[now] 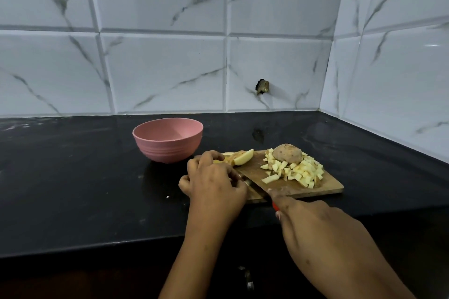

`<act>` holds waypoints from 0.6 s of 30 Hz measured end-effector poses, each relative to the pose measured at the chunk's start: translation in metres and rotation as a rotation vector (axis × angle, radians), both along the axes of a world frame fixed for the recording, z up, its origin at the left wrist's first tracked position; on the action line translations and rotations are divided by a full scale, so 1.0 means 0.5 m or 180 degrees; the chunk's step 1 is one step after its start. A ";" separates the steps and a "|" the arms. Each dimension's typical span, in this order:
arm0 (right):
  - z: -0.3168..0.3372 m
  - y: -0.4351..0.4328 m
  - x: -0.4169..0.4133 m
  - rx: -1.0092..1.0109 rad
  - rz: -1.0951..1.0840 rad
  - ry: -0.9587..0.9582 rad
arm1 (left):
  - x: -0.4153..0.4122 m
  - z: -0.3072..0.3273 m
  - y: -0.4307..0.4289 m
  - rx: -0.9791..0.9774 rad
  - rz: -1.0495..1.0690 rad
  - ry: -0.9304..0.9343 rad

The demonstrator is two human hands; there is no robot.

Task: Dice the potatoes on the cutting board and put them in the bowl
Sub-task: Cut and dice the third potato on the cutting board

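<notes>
left hand (213,184) curled, holding potato wedges (240,158) at the left end of the cutting board (291,189). right hand (315,223) grips a red-handled knife (257,185), blade across the board. diced potato (301,172) heaped at the right end against a half potato (288,153). pink bowl (167,143) on the tabletop (85,177), just beside the board.

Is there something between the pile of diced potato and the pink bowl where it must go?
Yes. The left hand and the potato wedges it holds sit at the left end of the board, between the diced pile and the bowl. The knife also lies across that path.
</notes>
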State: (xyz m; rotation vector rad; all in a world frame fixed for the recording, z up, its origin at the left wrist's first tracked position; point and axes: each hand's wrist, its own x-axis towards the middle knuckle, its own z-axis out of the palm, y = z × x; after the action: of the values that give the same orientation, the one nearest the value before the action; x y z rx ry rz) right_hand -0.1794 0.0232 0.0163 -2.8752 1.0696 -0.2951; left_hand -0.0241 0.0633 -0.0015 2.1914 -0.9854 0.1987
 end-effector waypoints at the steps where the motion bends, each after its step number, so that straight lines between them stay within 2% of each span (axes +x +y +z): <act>1: -0.002 -0.003 0.001 -0.0007 0.0001 0.0007 | 0.001 0.000 0.001 -0.0019 0.0002 0.0005; 6: -0.005 -0.010 0.001 -0.0048 0.0090 -0.0060 | 0.002 0.001 0.001 0.0045 0.0015 0.0012; 12: 0.002 -0.003 -0.019 0.0098 -0.0036 0.0184 | 0.003 0.000 0.003 0.0057 0.0033 0.0014; 18: 0.004 -0.022 -0.027 -0.0079 -0.0250 -0.0136 | 0.001 0.005 0.001 0.0148 -0.0061 -0.0099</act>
State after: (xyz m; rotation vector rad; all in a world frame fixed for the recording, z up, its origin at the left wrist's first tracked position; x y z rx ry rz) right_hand -0.1930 0.0124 0.0184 -2.8389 1.1814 -0.3750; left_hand -0.0238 0.0639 0.0009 2.2260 -1.0373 0.2035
